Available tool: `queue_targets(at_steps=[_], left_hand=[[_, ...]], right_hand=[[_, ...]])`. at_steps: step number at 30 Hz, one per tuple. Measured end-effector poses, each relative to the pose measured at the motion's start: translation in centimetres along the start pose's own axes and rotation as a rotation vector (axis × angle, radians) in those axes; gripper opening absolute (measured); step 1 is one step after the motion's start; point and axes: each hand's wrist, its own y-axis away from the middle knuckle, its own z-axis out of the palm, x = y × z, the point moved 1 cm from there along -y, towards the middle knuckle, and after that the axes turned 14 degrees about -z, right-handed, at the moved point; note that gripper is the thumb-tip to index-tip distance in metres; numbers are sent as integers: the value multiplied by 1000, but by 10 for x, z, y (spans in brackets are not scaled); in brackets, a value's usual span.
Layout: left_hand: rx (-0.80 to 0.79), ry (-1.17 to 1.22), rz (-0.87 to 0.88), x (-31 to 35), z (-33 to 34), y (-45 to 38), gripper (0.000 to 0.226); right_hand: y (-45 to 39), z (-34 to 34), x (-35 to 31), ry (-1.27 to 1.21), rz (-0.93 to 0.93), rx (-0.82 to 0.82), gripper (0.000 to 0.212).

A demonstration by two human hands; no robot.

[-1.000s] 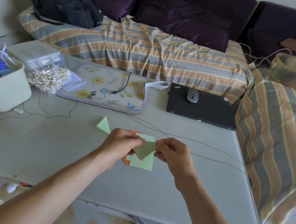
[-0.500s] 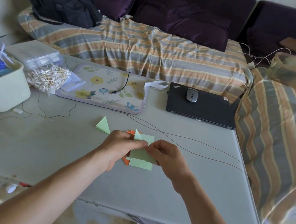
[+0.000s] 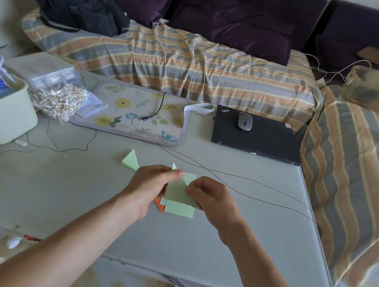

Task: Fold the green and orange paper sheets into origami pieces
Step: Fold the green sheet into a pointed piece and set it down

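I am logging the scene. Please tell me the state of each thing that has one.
Left hand: pinching the green sheet.
Right hand: pinching the same sheet.
Green sheet: held up, partly folded.
Green triangle: folded, lying on the table.
Orange paper: mostly hidden under green sheets.
Laptop: closed, a mouse on its lid.

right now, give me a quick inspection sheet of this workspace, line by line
surface: grey table, papers worked near its middle
job's things: green sheet held just above a flat green sheet; orange paper peeks from under them; folded green triangle lies apart to the left
clutter: cream bin, bag of small sticks, floral mat, closed laptop with mouse on it
grippers: left hand and right hand both pinch the held sheet
cables: thin black wires cross the table behind the hands; a plug end lies on the mat
surroundings: striped sofa cover, black backpack, purple cushions
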Motion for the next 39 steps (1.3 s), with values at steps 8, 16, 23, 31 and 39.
queue_targets(at_steps=[8, 16, 23, 31, 39], left_hand=[[10, 121, 5, 2, -4, -7, 12], [-60, 38, -21, -3, 1, -4, 22], [-94, 14, -41, -9, 4, -6, 28], [-44, -84, 28, -8, 5, -3, 17], [-25, -86, 41, -7, 4, -4, 15]], right_hand=[[2, -1, 3, 33, 9, 14, 22], [3, 3, 4, -33, -7, -10, 18], [0, 3, 5, 36, -35, 33, 20], [0, 6, 4, -13, -34, 24, 17], [2, 7, -1, 46, -73, 27, 19]])
